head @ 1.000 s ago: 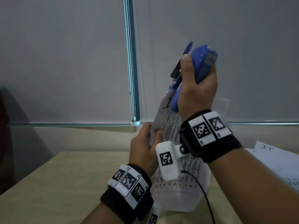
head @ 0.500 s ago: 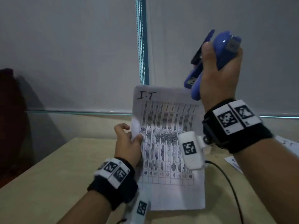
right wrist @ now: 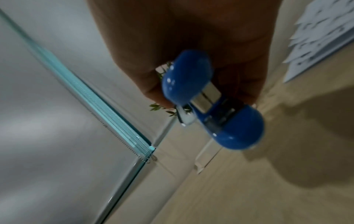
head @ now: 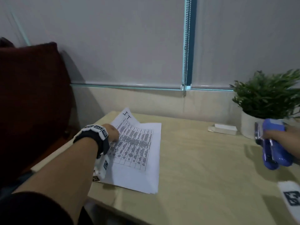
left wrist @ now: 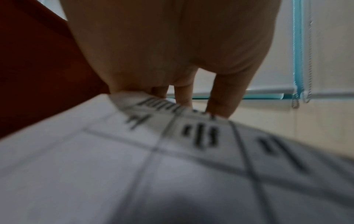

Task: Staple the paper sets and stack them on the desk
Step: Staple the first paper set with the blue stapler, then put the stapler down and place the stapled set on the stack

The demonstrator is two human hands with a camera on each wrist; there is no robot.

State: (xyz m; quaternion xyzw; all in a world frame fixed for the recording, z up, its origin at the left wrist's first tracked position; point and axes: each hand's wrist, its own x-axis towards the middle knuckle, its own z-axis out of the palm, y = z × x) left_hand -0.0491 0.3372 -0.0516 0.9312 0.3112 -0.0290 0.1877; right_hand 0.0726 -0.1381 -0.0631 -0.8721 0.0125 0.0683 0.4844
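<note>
A printed paper set (head: 138,151) marked "IT" lies on the desk (head: 203,168) near its left edge, with the far corner curling up. My left hand (head: 112,133) holds the set by its left edge. In the left wrist view the fingers (left wrist: 220,98) reach down to the sheet (left wrist: 134,166), which bends up toward the palm. My right hand (head: 274,136) grips a blue stapler (head: 272,148) low over the desk at the far right, away from the papers. The right wrist view shows the stapler (right wrist: 210,103) closed in my fingers.
A potted plant (head: 267,95) and a small white box (head: 222,129) stand at the back right of the desk. More loose papers (right wrist: 321,37) lie off to the right. A dark red chair (head: 32,95) stands to the left. Roller blinds cover the window behind.
My left hand has lowered the paper set from upright in the air to flat on the desk's left side. My right hand has carried the stapler down and to the right.
</note>
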